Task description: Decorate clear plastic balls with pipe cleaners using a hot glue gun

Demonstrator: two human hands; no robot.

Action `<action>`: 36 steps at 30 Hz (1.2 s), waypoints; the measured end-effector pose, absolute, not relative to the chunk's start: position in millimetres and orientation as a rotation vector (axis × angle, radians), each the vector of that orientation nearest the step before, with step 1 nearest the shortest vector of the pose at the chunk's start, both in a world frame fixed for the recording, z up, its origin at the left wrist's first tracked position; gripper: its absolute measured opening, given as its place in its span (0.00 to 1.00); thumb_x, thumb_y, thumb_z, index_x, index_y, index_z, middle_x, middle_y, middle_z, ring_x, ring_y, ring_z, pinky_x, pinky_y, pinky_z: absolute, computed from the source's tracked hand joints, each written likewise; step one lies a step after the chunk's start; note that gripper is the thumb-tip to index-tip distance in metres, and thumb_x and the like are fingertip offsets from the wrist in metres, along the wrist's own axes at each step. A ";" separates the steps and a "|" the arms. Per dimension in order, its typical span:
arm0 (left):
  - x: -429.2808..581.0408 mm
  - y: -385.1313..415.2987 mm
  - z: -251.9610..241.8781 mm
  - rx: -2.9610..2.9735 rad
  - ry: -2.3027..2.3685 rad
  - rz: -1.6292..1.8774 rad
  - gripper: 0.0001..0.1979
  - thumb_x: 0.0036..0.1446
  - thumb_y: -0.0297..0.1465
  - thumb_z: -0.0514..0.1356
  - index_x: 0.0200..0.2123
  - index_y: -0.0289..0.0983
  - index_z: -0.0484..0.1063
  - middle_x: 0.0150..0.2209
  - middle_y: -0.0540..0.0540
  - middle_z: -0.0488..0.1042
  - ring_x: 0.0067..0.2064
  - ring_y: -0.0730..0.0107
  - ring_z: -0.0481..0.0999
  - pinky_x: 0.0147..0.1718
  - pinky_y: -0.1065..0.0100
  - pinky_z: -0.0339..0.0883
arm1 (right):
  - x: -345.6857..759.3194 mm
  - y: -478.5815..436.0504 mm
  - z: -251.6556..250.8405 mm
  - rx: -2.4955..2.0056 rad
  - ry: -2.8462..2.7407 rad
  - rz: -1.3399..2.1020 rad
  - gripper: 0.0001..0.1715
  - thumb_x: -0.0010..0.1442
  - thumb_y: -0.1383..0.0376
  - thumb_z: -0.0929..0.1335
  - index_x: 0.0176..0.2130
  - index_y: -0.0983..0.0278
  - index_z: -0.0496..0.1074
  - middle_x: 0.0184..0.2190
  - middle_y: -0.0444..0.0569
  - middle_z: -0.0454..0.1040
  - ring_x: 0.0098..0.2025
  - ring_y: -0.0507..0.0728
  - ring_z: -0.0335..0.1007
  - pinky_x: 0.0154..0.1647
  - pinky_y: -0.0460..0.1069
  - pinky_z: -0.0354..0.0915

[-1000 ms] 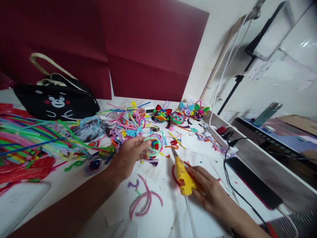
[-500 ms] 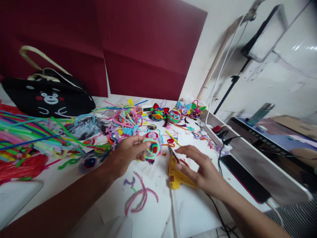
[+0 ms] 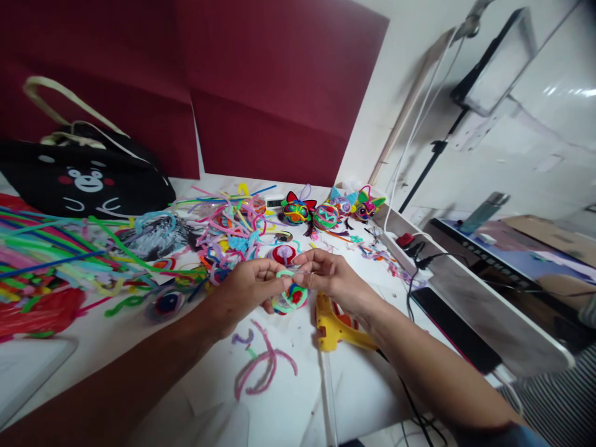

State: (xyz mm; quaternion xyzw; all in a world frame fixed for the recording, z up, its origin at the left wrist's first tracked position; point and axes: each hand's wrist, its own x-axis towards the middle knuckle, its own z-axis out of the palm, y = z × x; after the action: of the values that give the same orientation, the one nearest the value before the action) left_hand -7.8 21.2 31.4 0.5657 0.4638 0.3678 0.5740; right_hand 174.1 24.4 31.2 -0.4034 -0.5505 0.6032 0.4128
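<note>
Both hands meet over the white table (image 3: 116, 338) on a small pipe-cleaner ball (image 3: 291, 297) of green, red and blue loops. My left hand (image 3: 251, 288) grips it from the left with curled fingers. My right hand (image 3: 328, 278) pinches its top right edge. A yellow glue gun (image 3: 336, 326) lies on the table just under my right wrist, with no hand on it. Pink and purple pipe-cleaner pieces (image 3: 263, 366) lie on the table in front of my left forearm.
Several finished pipe-cleaner figures (image 3: 326, 214) stand at the back. A tangle of cut pieces (image 3: 230, 233) and long pipe cleaners (image 3: 51, 254) cover the left. A black bear bag (image 3: 86, 180) sits far left. A power strip (image 3: 403, 245), cables and a phone (image 3: 459, 332) lie right.
My right hand let go of the glue gun, lifted and moved left onto the ball held by my left hand. The glue gun now lies on its side.
</note>
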 end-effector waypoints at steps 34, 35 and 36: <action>-11.4 22.9 29.9 1.337 1.052 0.781 0.15 0.40 0.31 0.68 0.34 0.34 0.73 0.21 0.54 0.69 0.24 0.75 0.67 0.19 0.74 0.60 | 171.2 29.2 27.5 -0.967 -1.294 1.570 0.29 0.36 0.62 0.80 0.37 0.64 0.69 0.22 0.38 0.72 0.23 0.48 0.65 0.30 0.45 0.60; -11.7 23.0 29.5 1.334 1.053 0.780 0.15 0.41 0.30 0.68 0.35 0.34 0.73 0.22 0.54 0.69 0.24 0.74 0.67 0.19 0.74 0.60 | 171.1 29.4 27.2 -0.964 -1.292 1.573 0.29 0.36 0.63 0.80 0.37 0.64 0.69 0.22 0.37 0.72 0.23 0.48 0.65 0.30 0.45 0.60; -12.2 23.2 29.1 1.331 1.052 0.778 0.16 0.41 0.30 0.68 0.35 0.34 0.72 0.22 0.54 0.69 0.24 0.74 0.68 0.19 0.74 0.61 | 171.1 29.5 26.8 -0.962 -1.292 1.576 0.29 0.36 0.63 0.80 0.37 0.64 0.69 0.22 0.37 0.72 0.23 0.48 0.65 0.30 0.45 0.60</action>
State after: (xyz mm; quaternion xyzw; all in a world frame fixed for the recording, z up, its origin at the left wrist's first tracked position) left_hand -12.2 23.2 29.1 0.5731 0.4530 0.3349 0.5951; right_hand 171.1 29.5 26.8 -0.3855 -0.5176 0.6315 0.4298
